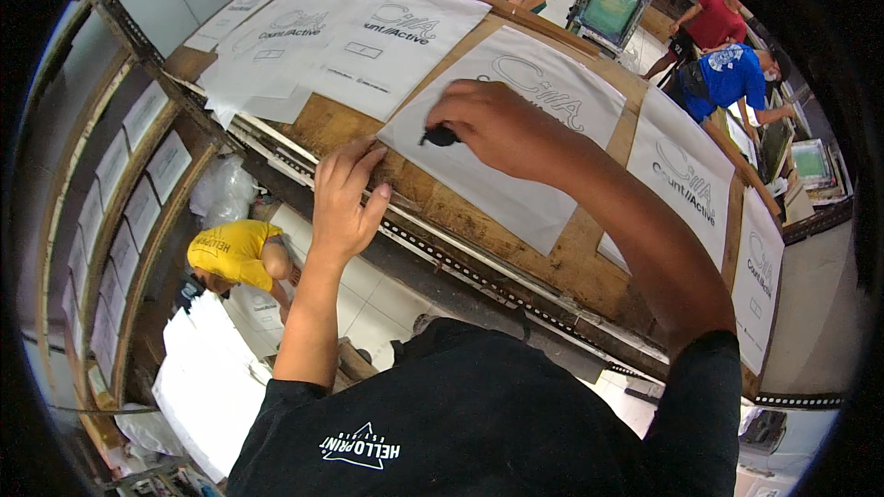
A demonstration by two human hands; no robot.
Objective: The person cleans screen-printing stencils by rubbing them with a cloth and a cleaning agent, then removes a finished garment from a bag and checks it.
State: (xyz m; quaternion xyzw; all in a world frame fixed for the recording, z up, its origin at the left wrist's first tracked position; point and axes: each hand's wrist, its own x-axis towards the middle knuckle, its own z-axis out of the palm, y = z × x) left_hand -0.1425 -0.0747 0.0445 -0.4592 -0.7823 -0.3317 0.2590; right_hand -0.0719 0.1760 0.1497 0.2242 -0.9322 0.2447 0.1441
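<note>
Small black object (442,136) in right hand (483,121)

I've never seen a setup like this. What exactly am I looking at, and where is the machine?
There's no machine arm here: these are a person's two bare hands. The single picture comes from a wide fisheye camera worn on the head, looking down, so straight edges bend. The black shirt at the bottom belongs to the wearer.

On the brown table lie several white sheets printed with lettering. The right hand is over the nearest one, the middle sheet, its fingers gripping a small black object; I can't tell what it is. The left hand holds nothing visible, its fingers spread near the table's edge. Other people are around, such as someone in a yellow shirt bending down at lower left.
</note>
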